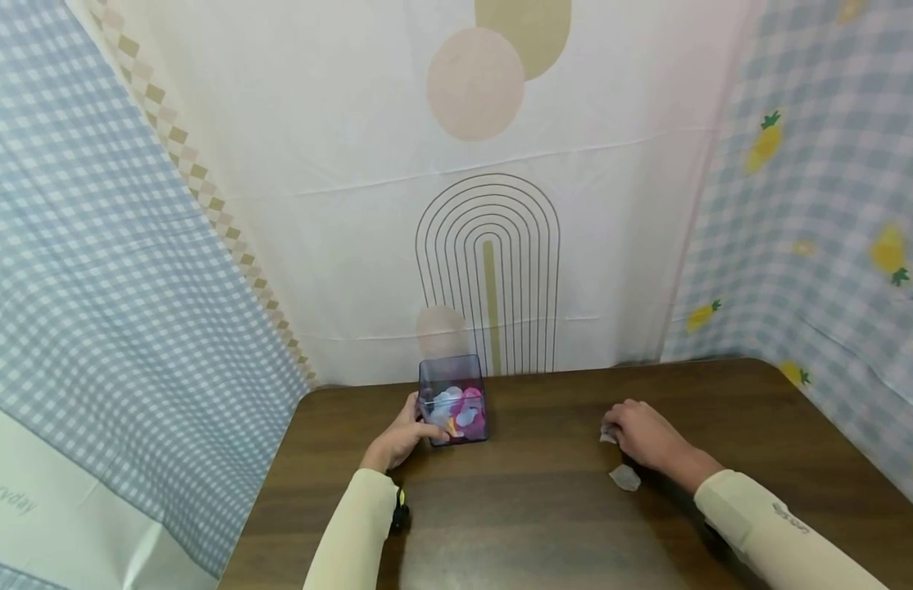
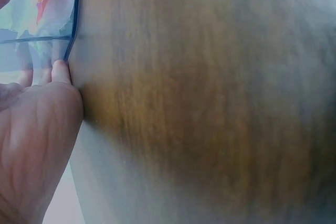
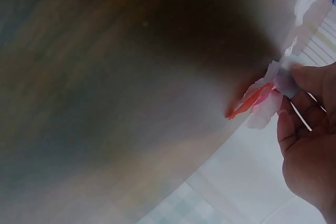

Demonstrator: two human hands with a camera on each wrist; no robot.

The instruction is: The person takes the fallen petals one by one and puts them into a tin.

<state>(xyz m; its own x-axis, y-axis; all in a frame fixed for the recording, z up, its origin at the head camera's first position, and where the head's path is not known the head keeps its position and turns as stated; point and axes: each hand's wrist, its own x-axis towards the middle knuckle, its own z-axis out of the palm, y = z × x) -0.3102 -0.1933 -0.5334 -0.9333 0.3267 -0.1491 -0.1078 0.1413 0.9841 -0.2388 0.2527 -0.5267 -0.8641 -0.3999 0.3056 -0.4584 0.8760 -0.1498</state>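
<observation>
A clear bluish plastic box (image 1: pixel 452 369) stands near the far edge of the table, with white, pink and orange petals (image 1: pixel 464 416) in it. My left hand (image 1: pixel 403 434) grips the box at its near left corner, thumb across the front; in the left wrist view some of its fingers (image 2: pixel 61 72) show at the clear wall. Off to the right, my right hand (image 1: pixel 648 434) pinches a small bunch of thin petals (image 3: pixel 262 100), white, pink and orange-red, low over the table. One pale petal (image 1: pixel 624 478) lies on the wood just nearer than that hand.
The brown wooden table (image 1: pixel 530 508) ends at a white printed cloth (image 1: pixel 353 246) hanging behind it. Blue checked cloth (image 1: pixel 132 270) hangs on the left, and a checked cloth with pineapples (image 1: pixel 818 246) on the right.
</observation>
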